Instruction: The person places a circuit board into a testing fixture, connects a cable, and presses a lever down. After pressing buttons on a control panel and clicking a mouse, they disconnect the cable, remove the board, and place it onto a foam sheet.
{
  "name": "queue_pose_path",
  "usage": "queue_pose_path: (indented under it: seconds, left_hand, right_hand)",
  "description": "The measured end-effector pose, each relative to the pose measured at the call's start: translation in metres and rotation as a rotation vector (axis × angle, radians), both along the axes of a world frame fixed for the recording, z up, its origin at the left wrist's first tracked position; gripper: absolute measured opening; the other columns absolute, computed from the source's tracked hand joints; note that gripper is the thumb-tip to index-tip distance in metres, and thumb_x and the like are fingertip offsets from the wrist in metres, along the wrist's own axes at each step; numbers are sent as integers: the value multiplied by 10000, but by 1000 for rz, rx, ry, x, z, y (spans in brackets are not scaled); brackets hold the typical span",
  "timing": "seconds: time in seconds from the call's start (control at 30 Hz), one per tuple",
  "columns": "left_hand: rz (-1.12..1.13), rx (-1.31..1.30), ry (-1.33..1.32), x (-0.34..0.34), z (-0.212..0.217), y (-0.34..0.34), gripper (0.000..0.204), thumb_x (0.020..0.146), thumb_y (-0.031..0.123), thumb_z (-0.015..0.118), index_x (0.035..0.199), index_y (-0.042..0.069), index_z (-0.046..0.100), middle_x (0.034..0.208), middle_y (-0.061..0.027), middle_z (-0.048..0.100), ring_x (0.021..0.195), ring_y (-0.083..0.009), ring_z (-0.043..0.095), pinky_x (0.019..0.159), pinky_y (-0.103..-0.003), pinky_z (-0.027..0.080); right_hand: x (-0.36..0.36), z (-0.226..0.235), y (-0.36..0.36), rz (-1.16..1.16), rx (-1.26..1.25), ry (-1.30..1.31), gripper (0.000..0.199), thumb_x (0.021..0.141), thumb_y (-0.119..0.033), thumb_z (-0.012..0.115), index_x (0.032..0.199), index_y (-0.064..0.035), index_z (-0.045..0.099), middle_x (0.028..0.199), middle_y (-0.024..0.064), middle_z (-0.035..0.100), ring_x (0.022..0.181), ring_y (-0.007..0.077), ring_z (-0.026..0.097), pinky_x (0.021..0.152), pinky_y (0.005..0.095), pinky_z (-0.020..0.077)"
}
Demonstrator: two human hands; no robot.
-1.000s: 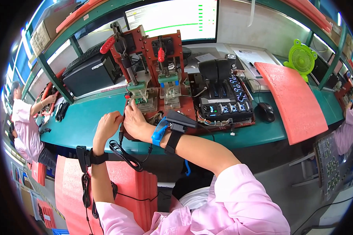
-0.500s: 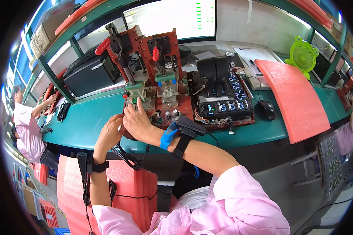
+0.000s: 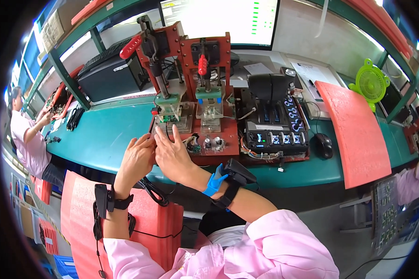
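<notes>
My left hand [image 3: 138,159] is at the front left of the red test fixture [image 3: 223,147], its fingers curled together; whatever they hold is hidden. Right beside it, almost touching, my right hand [image 3: 173,158] has its index and middle fingers stretched forward and apart. Those fingertips are just short of a small green circuit board [image 3: 166,119] in the left clamp station. Above that board stands a toggle clamp with a red handle [image 3: 131,47]. The right station has its own clamp, also with a red handle [image 3: 202,65], over a clear block [image 3: 211,124].
Right of the fixture stands a black control unit [image 3: 275,137] with a lit display, then a mouse [image 3: 323,146] and a pink foam sheet [image 3: 356,135]. A monitor [image 3: 219,21] is behind. Black cable [image 3: 154,193] hangs at the table edge. A co-worker [image 3: 28,135] sits at left.
The view has shifted, so the bench sits further right. My right hand has drawn back slightly from the left station, and its fingers have lowered. My left hand stays beside it.
</notes>
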State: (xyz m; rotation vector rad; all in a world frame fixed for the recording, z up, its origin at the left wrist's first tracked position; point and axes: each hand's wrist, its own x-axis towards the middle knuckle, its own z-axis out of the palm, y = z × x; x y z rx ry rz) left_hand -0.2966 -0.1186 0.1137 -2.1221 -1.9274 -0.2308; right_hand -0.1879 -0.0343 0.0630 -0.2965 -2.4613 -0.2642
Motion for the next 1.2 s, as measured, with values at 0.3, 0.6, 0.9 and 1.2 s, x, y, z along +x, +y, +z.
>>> queue_pose_path:
  seconds: [0.3, 0.6, 0.9, 1.2]
  left_hand:
    - [130, 31, -55, 6, 4, -7, 302, 766, 177, 564, 1040, 51, 580, 1149, -121, 532, 1098, -292, 462, 890, -393, 357]
    - [45, 35, 138, 40, 14, 8, 433, 682, 58, 604, 1109, 97, 547, 1331, -77, 380, 1278, -269, 283, 1000, -492, 260]
    - [18, 25, 259, 28, 5, -4, 390, 661, 60, 583, 1051, 72, 574, 1305, -58, 401, 1272, -265, 286, 1008, -515, 239]
    - [38, -13, 160, 46, 4, 5, 365, 653, 120, 634, 1010, 58, 594, 1261, -21, 456, 1279, -241, 280, 1032, -518, 174]
  right_hand:
    - [68, 1, -20, 66, -541, 284, 281, 757, -168, 551, 984, -3, 537, 1030, 165, 569, 1044, 305, 494, 854, 458, 387]
    - [57, -9, -39, 311, -764, 19, 420, 780, -181, 572, 1134, -8, 429, 874, 187, 604, 720, 352, 599, 595, 446, 475]
    - [58, -13, -10, -67, -605, -16, 590, 752, -198, 607, 1231, 26, 346, 750, 184, 610, 568, 337, 593, 470, 430, 464]
    - [67, -18, -3, 40, -544, 0, 627, 737, -188, 617, 1251, 18, 324, 743, 163, 607, 574, 324, 594, 486, 418, 470]
